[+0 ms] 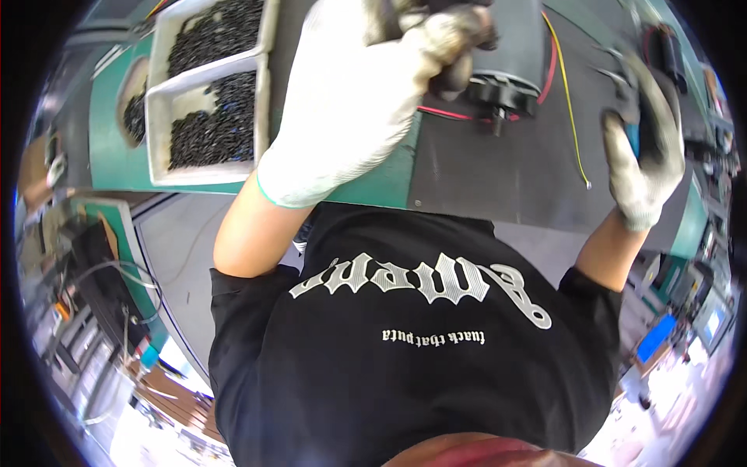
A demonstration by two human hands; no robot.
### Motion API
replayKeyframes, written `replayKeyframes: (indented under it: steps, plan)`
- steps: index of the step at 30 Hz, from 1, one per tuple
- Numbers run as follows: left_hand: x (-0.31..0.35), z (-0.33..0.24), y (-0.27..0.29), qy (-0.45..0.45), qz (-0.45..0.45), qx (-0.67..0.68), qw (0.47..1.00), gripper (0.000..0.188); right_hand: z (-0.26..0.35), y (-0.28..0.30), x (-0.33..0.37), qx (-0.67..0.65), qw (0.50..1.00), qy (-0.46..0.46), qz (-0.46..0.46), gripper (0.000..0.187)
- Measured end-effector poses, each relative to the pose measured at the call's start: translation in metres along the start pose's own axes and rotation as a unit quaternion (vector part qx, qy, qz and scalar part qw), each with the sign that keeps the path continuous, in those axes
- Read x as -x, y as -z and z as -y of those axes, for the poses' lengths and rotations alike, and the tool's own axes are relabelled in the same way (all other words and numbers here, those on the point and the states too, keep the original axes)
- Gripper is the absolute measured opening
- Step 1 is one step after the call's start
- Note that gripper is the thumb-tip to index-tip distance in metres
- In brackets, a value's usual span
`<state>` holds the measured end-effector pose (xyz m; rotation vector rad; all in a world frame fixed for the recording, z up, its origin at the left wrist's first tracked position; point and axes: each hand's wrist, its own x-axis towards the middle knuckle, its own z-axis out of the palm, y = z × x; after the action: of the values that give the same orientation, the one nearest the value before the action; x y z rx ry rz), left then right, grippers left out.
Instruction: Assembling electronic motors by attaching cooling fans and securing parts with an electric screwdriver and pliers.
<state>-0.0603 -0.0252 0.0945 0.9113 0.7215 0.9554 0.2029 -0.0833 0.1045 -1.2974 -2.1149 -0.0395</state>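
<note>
On both hands I wear white knit gloves, darkened at the fingers. My left hand [420, 58] is closed, its curled fingertips smeared by motion beside a grey cylindrical motor [515, 39]. Whatever those fingers hold cannot be made out. A black end cap [502, 92] with a short metal shaft faces me on the motor. Farther right, my right hand [650, 148] is wrapped round pliers [620, 82] with a blue handle, their metal jaws pointing away and leftward. Between the hands lie a yellow wire [572, 117] with a small end terminal and a red wire [443, 114].
Two white bins [156, 148] of small black parts stand at the left, next to a round dish [127, 101] with similar parts. A dark mat [498, 179] covers part of the green tabletop [113, 167]. At the far right is a black cylindrical object [668, 58].
</note>
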Motion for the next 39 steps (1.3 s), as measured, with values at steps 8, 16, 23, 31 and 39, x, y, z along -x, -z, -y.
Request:
replayKeyframes:
  steps: [8, 16, 23, 31, 39]
  plan:
    - [0.003, 0.0, -0.031, -0.044, -0.029, -0.069, 0.996, 0.018, 0.035, 0.023, -0.029, 0.153, 0.982, 0.005, 0.112, 0.048]
    - [-0.004, 0.009, -0.022, -0.098, 0.018, -0.124, 0.987, 0.016, 0.034, 0.023, -0.038, 0.202, 0.969, 0.098, 0.102, 0.053]
    - [-0.001, 0.0, -0.039, -0.078, -0.107, -0.076, 0.988, 0.017, 0.047, 0.012, -0.04, 0.193, 0.979, 0.032, 0.059, 0.052]
    - [-0.047, 0.039, -0.015, -0.49, 0.178, 0.025, 0.853, 0.016, 0.04, 0.011, -0.041, 0.214, 0.973, 0.044, 0.072, 0.05]
    - [-0.004, 0.006, -0.041, -0.096, -0.09, -0.094, 0.987, 0.015, 0.018, 0.002, -0.019, 0.126, 0.991, 0.045, 0.013, 0.049]
